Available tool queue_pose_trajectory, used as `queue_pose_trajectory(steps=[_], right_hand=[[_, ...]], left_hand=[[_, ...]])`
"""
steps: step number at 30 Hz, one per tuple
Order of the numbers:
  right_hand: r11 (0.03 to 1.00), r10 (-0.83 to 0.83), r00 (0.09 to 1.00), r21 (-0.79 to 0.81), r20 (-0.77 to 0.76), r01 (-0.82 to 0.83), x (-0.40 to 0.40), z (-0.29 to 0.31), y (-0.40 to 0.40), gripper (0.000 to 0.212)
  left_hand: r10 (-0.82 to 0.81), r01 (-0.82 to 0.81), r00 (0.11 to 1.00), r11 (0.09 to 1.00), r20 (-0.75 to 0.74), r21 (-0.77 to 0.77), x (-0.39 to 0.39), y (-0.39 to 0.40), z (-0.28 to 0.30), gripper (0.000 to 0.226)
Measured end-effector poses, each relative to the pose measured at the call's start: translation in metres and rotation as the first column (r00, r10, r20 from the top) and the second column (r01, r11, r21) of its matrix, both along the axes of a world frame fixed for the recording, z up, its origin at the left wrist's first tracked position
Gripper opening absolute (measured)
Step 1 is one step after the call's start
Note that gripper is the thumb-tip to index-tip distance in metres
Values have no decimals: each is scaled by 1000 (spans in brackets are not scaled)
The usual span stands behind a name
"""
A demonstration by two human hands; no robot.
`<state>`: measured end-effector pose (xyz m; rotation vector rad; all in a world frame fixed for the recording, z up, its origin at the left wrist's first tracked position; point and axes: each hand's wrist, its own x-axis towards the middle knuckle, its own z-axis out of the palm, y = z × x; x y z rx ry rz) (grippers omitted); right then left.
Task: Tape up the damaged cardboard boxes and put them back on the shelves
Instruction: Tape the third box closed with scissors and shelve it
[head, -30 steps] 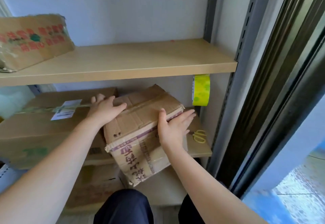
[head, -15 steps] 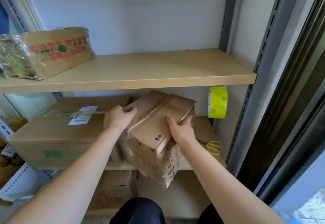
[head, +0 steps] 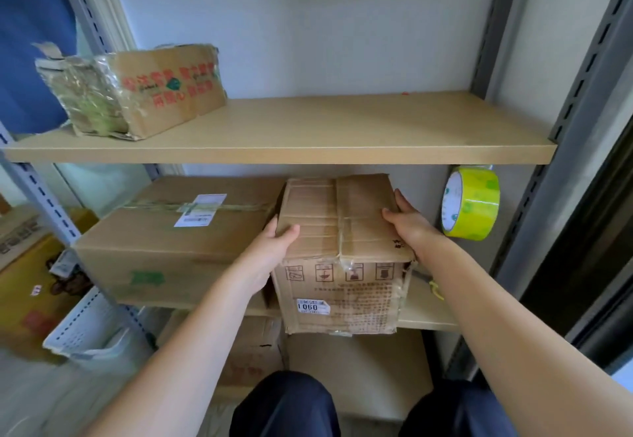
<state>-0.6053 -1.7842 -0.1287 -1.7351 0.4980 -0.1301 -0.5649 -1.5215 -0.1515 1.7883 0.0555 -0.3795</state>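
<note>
Shelving is the step: your left hand (head: 274, 241) and right hand (head: 407, 220) clamp the taped box (head: 342, 251), half-seated on the middle shelf (head: 424, 316), so push toward 12 o'clock.

A worn brown cardboard box (head: 342, 248), top flaps crossed with clear tape, front face torn and creased with a white "1060" label, sits upright at the front edge of the middle shelf (head: 424, 316), overhanging it, just beside a bigger taped box (head: 171, 244).
</note>
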Motion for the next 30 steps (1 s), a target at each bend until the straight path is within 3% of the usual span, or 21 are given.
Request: queue_pose_trajectory(steps=[6,8,10,11,13,14,16,18,19,22,26,30], right_hand=[[1000,22,999,-2,50,-22,8,-5,-2,60],[988,-57,989,149,135,37,3,-7,-3,51],[913,-108,981,407,162,33,-12,-10,0,40],[852,-111,980,523,163,10,-21,-11,4,41],[828,-69,979,558,192,-51,-46,-17,10,57],[873,-25,977,481,212,-82,-60,-24,10,69],[985,97,960,111,261,-130,-87,-42,9,87],[942,256,937,-277,239,-187,-99,-66,3,89],[912,264,941,-372,213,-172,-98,-72,0,79],[893,200,953,-443,226,-83,-89,-76,-9,40],[915,250,953,-364,169,-175,-83,-70,-24,31],[901,263,957,-386,122,-198,-79,-64,-31,24]], left_hand=[[6,-11,999,992,-43,-126,-1,-6,2,84],[50,-48,999,992,11,-119,-1,-13,8,79],[155,-145,983,984,101,-103,-3,-19,12,69],[227,-213,961,972,158,-97,-5,-23,12,62],[347,-336,907,938,237,-86,-12,-29,9,49],[371,-357,892,929,258,-100,-17,-30,6,48],[318,-275,900,945,298,-179,-32,-27,-4,55],[190,-121,929,967,318,-225,-49,-19,-16,70],[125,-56,942,974,312,-219,-55,-15,-23,80],[-31,66,953,992,302,-104,-63,-9,-36,96],[-139,140,949,990,285,15,-52,-11,-32,98],[-200,157,937,974,287,165,-37,-10,-32,60]])
